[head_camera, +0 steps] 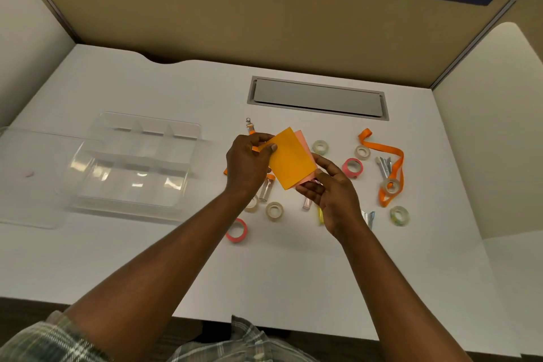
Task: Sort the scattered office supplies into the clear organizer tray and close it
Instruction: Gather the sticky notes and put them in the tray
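Note:
My left hand (249,163) pinches the upper left edge of an orange sticky-note pad (289,160), held above the desk. Behind it lies a pink pad (304,142), and my right hand (329,188) pinches the lower right corner of the two pads. The clear organizer tray (129,164) stands open on the left, its compartments bare, with its clear lid (26,179) lying flat to the left. Several tape rolls lie scattered under and around my hands: a pink roll (352,167), another pink roll (236,231) and a clear roll (274,210).
An orange lanyard (392,161) loops at the right beside metal clips (384,166). A small vial (266,188) and a yellow item (320,216) lie under my hands. A grey cable hatch (318,98) is set in the desk behind. Partition walls enclose the desk.

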`<state>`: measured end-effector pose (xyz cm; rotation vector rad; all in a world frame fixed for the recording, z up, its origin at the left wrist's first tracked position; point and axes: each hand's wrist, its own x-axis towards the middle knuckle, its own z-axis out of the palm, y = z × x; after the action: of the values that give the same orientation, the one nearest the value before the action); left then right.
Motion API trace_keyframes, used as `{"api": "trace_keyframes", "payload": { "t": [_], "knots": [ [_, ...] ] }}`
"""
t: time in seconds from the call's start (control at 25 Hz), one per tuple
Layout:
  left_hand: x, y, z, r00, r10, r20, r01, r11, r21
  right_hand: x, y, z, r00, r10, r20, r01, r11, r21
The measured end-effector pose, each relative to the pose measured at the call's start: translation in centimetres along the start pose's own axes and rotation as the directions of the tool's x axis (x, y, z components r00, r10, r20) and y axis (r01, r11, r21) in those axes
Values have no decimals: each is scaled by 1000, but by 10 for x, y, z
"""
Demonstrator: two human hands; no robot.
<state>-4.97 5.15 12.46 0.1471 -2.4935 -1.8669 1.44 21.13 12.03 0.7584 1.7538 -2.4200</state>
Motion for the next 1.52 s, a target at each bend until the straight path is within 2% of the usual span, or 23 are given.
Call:
{"api": "trace_keyframes", "payload": {
  "t": [0.16,0.32,0.36,0.44,0.52,0.6,0.68,0.72,0.76,0.84,0.88,1.04,1.2,1.28,1.44,1.52],
  "knots": [
    [4,-30,-23,1000,9,13,-10,997,78,-5,15,30,999,29,19,-28,999,-43],
    [5,-48,-41,999,14,41,-20,987,159,-3,35,52,998,-23,53,32,982,-188],
    [6,-51,-46,998,-33,49,24,986,163,-2,39,57,998,-11,54,21,982,-187],
    [8,-55,-54,964,-249,98,241,967,86,2,50,63,998,29,52,-21,988,-152],
    [10,-60,-65,857,-466,219,492,866,-84,8,63,69,995,88,36,-83,988,-129],
    [9,-69,-76,802,-529,278,576,807,-127,17,79,73,988,153,14,-150,982,-114],
    [8,-81,-85,806,-538,246,576,809,-119,29,90,78,986,166,-27,-168,965,-203],
    [8,-86,-90,812,-541,220,572,811,-118,37,94,79,993,93,-71,-112,933,-343],
    [9,-90,-95,817,-542,198,569,815,-114,47,96,80,994,-46,-101,-17,839,-544],
    [10,-96,-105,822,-544,168,562,822,-91,72,98,76,946,-321,-38,129,482,-867],
    [10,-98,-110,825,-542,160,558,826,-75,87,96,74,931,-365,-4,134,351,-927],
    [6,-105,-125,841,-518,158,530,847,-47,140,91,69,976,-219,5,23,78,-997],
    [1,-110,-135,848,-505,161,513,858,-10,166,98,72,992,-127,-6,-8,-11,-1000],
    [0,-113,-140,851,-500,161,506,862,3,169,103,74,991,-128,-34,-37,-19,-999],
    [-1,-112,-143,862,-485,150,489,872,9,166,100,68,944,-328,12,23,31,-999],
    [0,-108,-140,866,-480,142,484,875,5,159,88,62,914,-406,-14,21,82,-996]
  ]
}}
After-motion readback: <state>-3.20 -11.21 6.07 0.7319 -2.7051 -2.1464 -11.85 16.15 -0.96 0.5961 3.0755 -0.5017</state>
